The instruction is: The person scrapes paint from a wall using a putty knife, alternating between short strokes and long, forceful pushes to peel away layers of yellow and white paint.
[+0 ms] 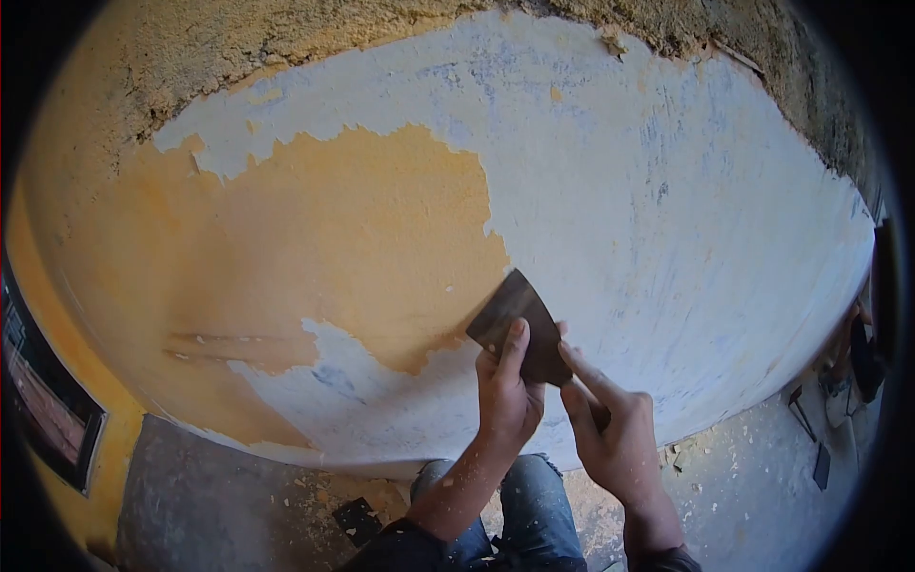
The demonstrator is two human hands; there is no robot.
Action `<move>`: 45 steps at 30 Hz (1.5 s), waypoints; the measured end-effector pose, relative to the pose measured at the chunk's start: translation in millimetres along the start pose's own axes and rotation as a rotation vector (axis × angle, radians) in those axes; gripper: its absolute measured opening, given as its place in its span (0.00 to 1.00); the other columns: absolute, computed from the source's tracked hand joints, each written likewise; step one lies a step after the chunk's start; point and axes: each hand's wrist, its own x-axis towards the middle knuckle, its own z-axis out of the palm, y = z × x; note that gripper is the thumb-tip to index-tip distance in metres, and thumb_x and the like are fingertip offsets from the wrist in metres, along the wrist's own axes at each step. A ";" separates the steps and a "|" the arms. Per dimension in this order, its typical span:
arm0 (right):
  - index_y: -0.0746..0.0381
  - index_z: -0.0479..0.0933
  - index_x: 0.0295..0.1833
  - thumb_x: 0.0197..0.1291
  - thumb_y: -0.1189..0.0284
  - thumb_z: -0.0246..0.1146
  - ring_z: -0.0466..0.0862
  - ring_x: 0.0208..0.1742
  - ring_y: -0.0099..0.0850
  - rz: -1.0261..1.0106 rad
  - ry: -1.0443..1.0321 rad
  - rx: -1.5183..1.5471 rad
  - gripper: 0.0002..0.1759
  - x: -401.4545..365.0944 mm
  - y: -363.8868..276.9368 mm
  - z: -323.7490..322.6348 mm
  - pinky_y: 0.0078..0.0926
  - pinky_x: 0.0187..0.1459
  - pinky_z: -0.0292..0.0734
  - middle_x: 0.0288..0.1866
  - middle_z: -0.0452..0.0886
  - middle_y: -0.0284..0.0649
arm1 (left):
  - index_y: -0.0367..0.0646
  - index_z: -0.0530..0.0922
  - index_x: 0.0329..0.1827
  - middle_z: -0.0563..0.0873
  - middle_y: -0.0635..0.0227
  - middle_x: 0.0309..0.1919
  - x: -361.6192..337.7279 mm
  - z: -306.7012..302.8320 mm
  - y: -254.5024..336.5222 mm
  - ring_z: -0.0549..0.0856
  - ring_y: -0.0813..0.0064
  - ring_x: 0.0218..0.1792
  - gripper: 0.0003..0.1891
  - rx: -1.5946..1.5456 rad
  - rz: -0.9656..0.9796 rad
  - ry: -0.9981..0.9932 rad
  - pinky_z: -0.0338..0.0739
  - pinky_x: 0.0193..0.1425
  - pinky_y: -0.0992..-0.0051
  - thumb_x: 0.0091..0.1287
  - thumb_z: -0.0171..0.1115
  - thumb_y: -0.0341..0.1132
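Observation:
My left hand (505, 396) grips a flat, dark metal scraper blade (536, 315), its thumb lying along the face. The blade is tilted, with its upper-left edge right at the border between peeling orange-yellow paint (372, 229) and the bare white wall (610, 191). From the lower right, my right hand (615, 434) pinches the blade's lower corner between index finger and thumb, the other fingers curled in. Ragged paint edges run above and below the orange patch.
Rough, crumbly plaster (286, 33) borders the wall's top. A dark-framed window (57, 400) is at left. Paint flakes and a dark square piece (356, 520) lie on the grey floor (219, 496) by my jeans-clad legs (538, 505). A long-handled tool (805, 412) lies at right.

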 end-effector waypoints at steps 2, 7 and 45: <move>0.62 0.76 0.68 0.65 0.80 0.62 0.81 0.18 0.27 0.129 -0.071 -0.028 0.25 11.7 -13.0 -6.5 0.28 0.25 0.71 0.29 0.83 0.58 | 0.33 0.76 0.56 0.87 0.58 0.47 9.3 2.8 3.7 0.89 0.67 0.50 0.15 -0.021 0.019 -0.053 0.89 0.52 0.71 0.77 0.59 0.37; 0.62 0.76 0.68 0.66 0.79 0.62 0.77 0.16 0.29 0.090 -0.058 0.003 0.24 0.5 -1.6 -4.7 0.29 0.24 0.71 0.25 0.80 0.59 | 0.32 0.75 0.56 0.86 0.57 0.47 2.3 8.8 2.5 0.89 0.66 0.50 0.16 0.057 0.047 0.019 0.88 0.52 0.71 0.77 0.59 0.37; 0.62 0.74 0.70 0.68 0.79 0.59 0.65 0.16 0.21 -0.051 0.026 -0.080 0.24 30.9 -45.3 -7.0 0.29 0.21 0.62 0.15 0.68 0.51 | 0.41 0.76 0.60 0.87 0.62 0.47 30.9 38.5 38.3 0.88 0.69 0.48 0.15 0.037 0.092 -0.073 0.87 0.52 0.63 0.78 0.57 0.39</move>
